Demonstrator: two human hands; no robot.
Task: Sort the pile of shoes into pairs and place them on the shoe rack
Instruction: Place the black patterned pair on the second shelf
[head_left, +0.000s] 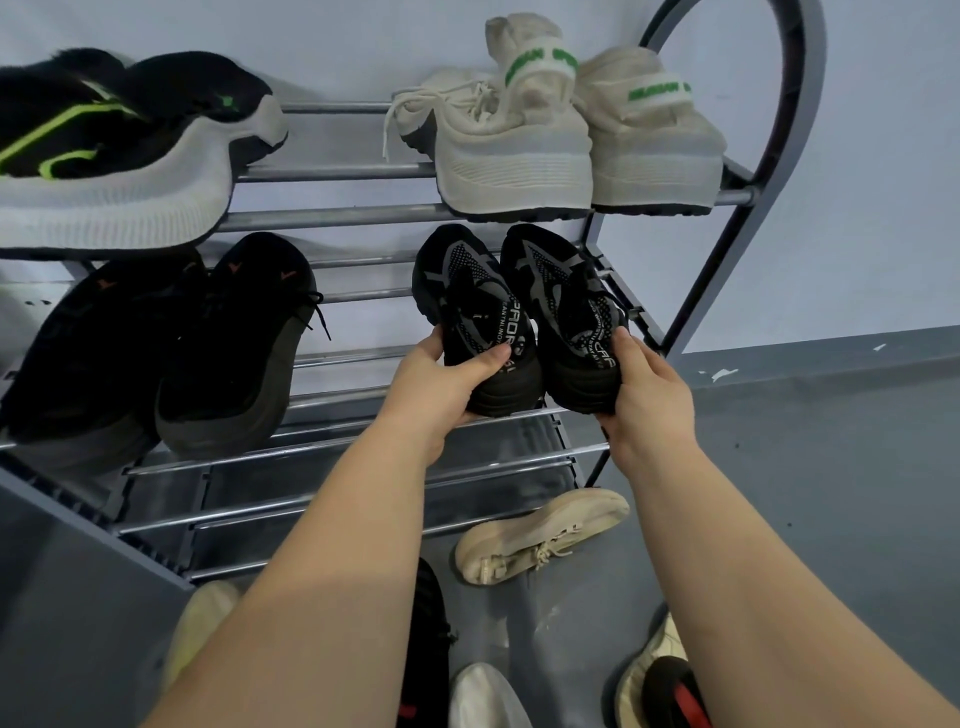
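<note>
Two black sneakers with grey mesh patterns sit side by side at the right end of the shoe rack's middle shelf (353, 358). My left hand (441, 384) grips the heel of the left black sneaker (467, 312). My right hand (649, 395) grips the heel of the right black sneaker (561, 306). On the top shelf stand a cream pair with green lettering (561, 135) and black shoes with neon green lines and white soles (119, 156). A dark pair with orange marks (208, 338) rests on the middle shelf's left side.
On the grey floor below lie a beige sneaker on its side (540, 535), a black shoe with red (426, 649), a white shoe (488, 696), a yellowish shoe (202, 623) and a cream, black and red shoe (665, 686). The rack's grey side frame (769, 156) curves at right.
</note>
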